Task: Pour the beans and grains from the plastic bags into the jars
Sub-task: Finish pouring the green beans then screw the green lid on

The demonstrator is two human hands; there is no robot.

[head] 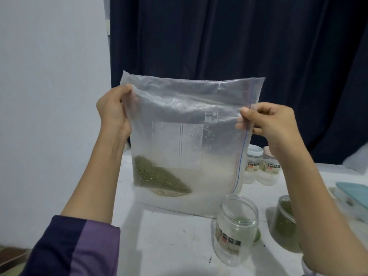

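Observation:
I hold a large clear zip bag up in front of me, turned so its zip edge runs down the right side. A small heap of green beans lies in its lower left corner. My left hand grips the bag's upper left corner. My right hand pinches the right edge by the zip. Below the bag stands an open clear jar with a label and a few green beans at its bottom. A second jar, filled with green beans, stands to its right, partly behind my right forearm.
Two lidded jars with white contents stand at the back of the white table. A teal-lidded plastic box sits at the right edge. A dark curtain hangs behind, and a pale wall is on the left.

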